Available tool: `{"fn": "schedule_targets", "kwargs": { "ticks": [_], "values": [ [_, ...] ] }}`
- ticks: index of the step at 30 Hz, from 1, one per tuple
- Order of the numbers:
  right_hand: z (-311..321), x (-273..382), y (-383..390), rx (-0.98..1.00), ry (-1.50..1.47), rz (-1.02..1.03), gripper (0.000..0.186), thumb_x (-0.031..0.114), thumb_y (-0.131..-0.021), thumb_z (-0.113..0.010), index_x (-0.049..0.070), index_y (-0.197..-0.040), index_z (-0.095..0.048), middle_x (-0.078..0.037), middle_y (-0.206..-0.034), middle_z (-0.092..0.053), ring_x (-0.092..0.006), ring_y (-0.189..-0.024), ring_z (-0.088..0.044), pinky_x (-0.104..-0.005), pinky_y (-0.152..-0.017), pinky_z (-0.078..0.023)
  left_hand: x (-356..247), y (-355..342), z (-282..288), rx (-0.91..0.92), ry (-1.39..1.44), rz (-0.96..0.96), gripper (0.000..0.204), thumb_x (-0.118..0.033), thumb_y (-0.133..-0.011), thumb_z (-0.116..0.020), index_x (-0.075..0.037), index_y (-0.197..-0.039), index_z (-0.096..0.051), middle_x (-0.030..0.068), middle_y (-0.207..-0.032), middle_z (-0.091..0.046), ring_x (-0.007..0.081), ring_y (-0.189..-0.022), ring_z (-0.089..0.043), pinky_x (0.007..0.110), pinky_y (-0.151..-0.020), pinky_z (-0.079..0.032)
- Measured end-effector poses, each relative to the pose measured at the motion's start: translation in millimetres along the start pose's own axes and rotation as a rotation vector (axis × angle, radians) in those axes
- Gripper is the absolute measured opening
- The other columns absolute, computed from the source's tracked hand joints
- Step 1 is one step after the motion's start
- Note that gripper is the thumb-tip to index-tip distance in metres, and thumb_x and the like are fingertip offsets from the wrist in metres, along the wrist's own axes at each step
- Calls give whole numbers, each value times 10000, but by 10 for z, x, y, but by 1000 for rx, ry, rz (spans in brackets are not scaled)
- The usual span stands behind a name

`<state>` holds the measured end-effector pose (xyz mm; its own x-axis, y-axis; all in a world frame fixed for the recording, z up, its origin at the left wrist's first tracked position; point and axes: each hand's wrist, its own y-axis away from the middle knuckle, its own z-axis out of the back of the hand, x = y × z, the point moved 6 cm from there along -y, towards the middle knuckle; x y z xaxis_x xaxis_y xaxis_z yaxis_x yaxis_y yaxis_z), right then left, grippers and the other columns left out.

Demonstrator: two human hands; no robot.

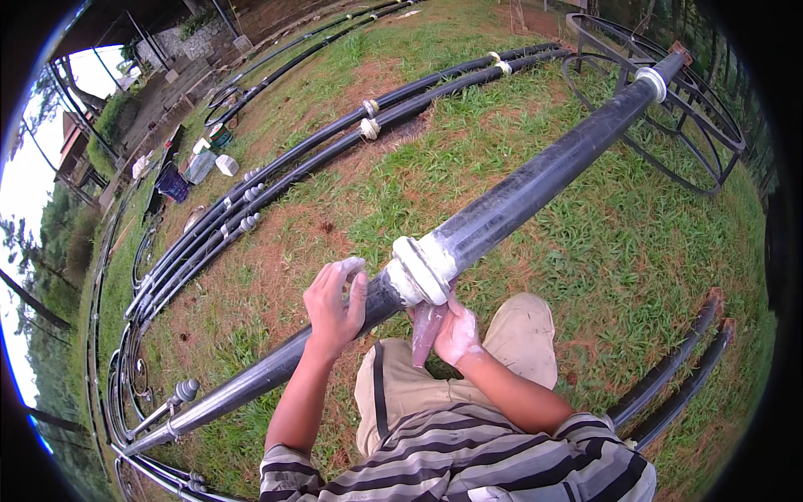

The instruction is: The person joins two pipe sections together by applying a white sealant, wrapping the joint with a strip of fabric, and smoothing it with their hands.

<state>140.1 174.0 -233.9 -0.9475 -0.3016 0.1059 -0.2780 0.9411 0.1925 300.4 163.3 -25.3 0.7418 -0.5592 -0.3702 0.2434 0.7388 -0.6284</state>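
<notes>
Nearest, the person's striped shirt (468, 464) and tan trousers (523, 335) fill the lower edge. Just above the knees a long black pipe (519, 197) runs slantwise, its long axis rising from lower left to upper right, the far end pointing at a round metal frame (711, 125). The left hand (333, 308) wraps over the pipe just left of its white joint collar (421, 269), fingers curled around it. The right hand (456, 333), smeared white, clutches a flat tool (427, 330) under the collar. Beyond the pipe, more black pipes (335, 142) lie on the grass (401, 192).
</notes>
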Motion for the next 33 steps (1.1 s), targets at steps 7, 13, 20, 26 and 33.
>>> {"fn": "schedule_targets", "kwargs": {
  "ticks": [7, 13, 20, 26, 33],
  "values": [
    [14, -114, -38, -118, -15, 189, 444, 199, -1011, -551, 32, -1421, -511, -106, -1356, -621, -282, -1243, -588, -484, -1090, -453, -76, -539, -709, 350, -3, -144, 557, -411, -1003, -571, -61, -1431, -502, 205, -1210, -655, 381, -1104, -632, 452, -954, -504],
    [209, -235, 46, -305, 132, 377, 467, 145, -965, -617, 34, -1413, -542, -70, -1337, -627, -224, -1237, -574, -400, -1098, -409, 563, -252, -1122, 558, 698, 433, 646, -506, -1043, -525, -84, -1518, -405, 178, -1253, -649, 274, -1177, -622, 391, -1044, -443],
    [83, -257, -81, -126, -80, 352, 397, 139, -977, -467, 15, -1344, -555, -130, -1342, -634, -276, -1223, -593, -437, -1103, -417, 358, -306, -987, 633, 487, 263, 743, -624, -1008, -496, -101, -1525, -393, 226, -1336, -613, 366, -1262, -585, 428, -1076, -426],
    [70, -378, 52, -58, 43, 403, 476, 308, -1009, -590, 46, -1400, -522, -88, -1309, -639, -266, -1204, -593, -441, -1045, -448, 387, -324, -937, 698, 520, 243, 691, -658, -998, -487, -83, -1383, -484, 247, -1283, -624, 370, -1241, -588, 436, -1047, -437],
    [-5, -437, -6, -74, 80, 402, 512, 441, -1004, -606, 91, -1372, -537, -46, -1219, -639, -217, -1081, -600, -414, -948, -472, 295, -338, -969, 713, 532, 212, 591, -583, -1029, -498, -78, -1337, -505, 191, -1217, -648, 303, -1178, -610, 412, -1034, -438]
  ]
}}
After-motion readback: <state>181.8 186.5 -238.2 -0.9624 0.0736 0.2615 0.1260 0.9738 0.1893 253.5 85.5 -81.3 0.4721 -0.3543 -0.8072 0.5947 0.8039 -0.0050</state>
